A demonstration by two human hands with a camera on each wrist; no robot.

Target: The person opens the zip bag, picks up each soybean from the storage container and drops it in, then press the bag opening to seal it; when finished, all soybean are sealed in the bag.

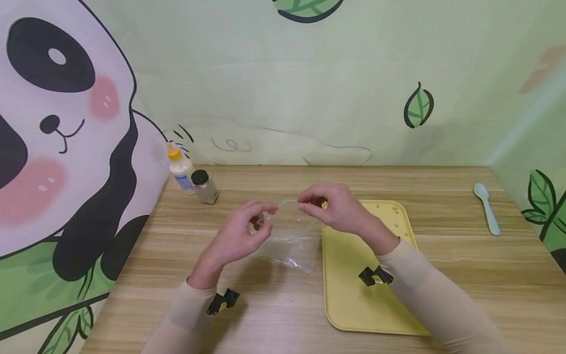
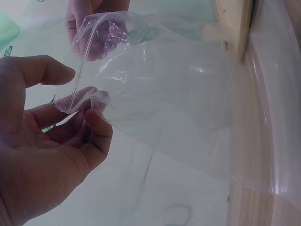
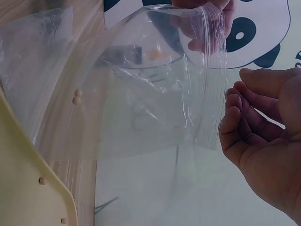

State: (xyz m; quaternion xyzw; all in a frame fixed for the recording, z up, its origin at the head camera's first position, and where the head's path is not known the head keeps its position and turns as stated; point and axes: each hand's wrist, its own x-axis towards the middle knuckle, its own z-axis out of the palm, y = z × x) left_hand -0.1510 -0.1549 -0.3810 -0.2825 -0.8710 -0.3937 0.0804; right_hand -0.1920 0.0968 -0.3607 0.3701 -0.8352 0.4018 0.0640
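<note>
A clear plastic zip bag [image 1: 289, 241] hangs between the two hands above the table, its zip strip at the top. My left hand [image 1: 240, 231] grips the left corner of its mouth; in the left wrist view, curled fingers [image 2: 99, 129] hold the film while another digit stands off the zip strip. My right hand [image 1: 336, 206] pinches the right end of the mouth edge, and in the right wrist view the fingertips [image 3: 233, 101] are right at that edge. Two small round beige bits [image 3: 77, 97] overlap the clear film in the right wrist view.
A yellow tray [image 1: 353, 295] lies under the right forearm, with several small beige bits [image 1: 396, 211] near its far right corner. At the back left stand a white glue bottle [image 1: 182, 174] with an orange cap and a black-lidded jar [image 1: 205, 189]. A light blue spoon [image 1: 488, 210] lies far right.
</note>
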